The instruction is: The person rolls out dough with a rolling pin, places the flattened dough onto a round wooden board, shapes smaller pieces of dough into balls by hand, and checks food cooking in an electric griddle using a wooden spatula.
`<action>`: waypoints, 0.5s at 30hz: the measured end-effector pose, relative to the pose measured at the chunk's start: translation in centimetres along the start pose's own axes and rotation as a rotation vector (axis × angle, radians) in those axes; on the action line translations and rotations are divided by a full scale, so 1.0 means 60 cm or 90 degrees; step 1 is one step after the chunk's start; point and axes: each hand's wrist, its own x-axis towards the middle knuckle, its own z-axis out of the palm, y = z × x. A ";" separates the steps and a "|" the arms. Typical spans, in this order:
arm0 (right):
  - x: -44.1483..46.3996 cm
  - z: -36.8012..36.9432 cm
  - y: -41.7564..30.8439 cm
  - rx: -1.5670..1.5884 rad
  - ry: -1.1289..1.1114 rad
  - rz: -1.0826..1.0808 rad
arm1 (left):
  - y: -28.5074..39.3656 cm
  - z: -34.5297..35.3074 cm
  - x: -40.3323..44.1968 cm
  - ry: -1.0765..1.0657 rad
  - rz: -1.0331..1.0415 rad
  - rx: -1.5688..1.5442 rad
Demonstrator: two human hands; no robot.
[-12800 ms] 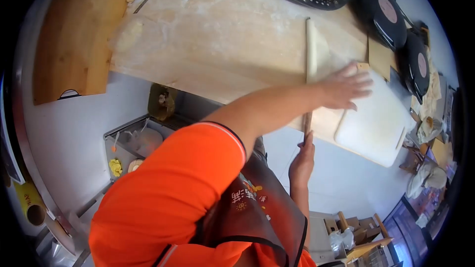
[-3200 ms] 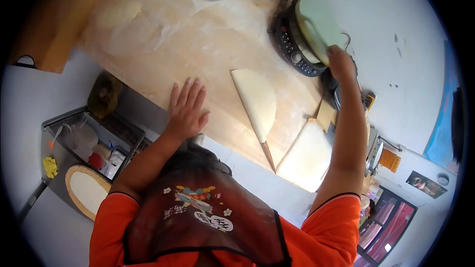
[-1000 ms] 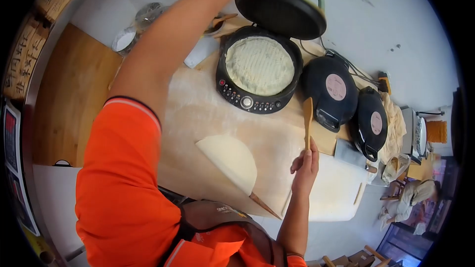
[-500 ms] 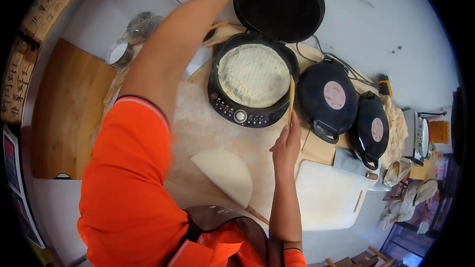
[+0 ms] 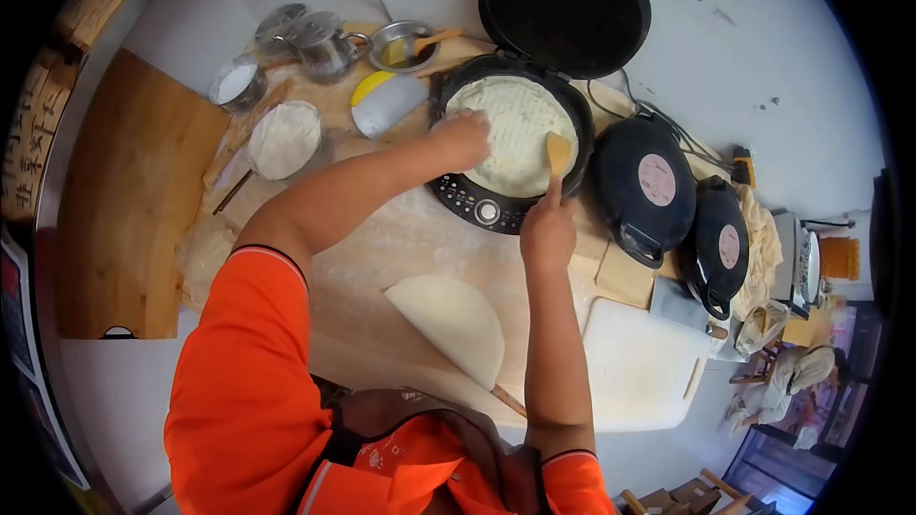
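We've got a round, pale, ridged flatbread (image 5: 520,119) sitting in the round black electric griddle (image 5: 466,204) on the floury wooden tabletop (image 5: 353,296); the griddle's dark hinged lid (image 5: 563,10) stands open at its back. Our R hand (image 5: 548,234), at the griddle's front R, has its fingers wrapped round the handle of a flat tan wooden spatula (image 5: 559,153), w/ the blade at the bread's R side (can't tell if it's tucked under or just on top). Our L hand (image 5: 461,143) is at the griddle's L side, fingers bent in at the bread's edge; we can't tell if they pinch it or only touch.

In front of the griddle, nearer us: a folded half-moon of cream dough (image 5: 453,324), w/ a brown tapered wooden rod (image 5: 510,401) poking out at its R end. Front R of griddle: a white rectangular cutting board (image 5: 639,367). Just R of griddle: a closed black pan w/ pink round label (image 5: 630,219). L of griddle: a grey scraper w/ yellow grip (image 5: 391,103), then, further L, a round bowl of white flour (image 5: 284,140).
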 end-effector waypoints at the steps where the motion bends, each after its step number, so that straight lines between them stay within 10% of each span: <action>1: 0.009 0.002 0.001 -0.014 0.000 -0.013 | 0.011 0.001 -0.007 0.002 -0.008 0.002; 9: 0.097 -0.034 0.035 -0.058 -0.053 -0.099 | 0.153 0.002 -0.001 -0.146 -0.091 -0.257; 15: -0.001 -0.087 0.055 -0.060 -0.026 -0.085 | 0.031 0.009 0.045 0.183 0.009 -0.004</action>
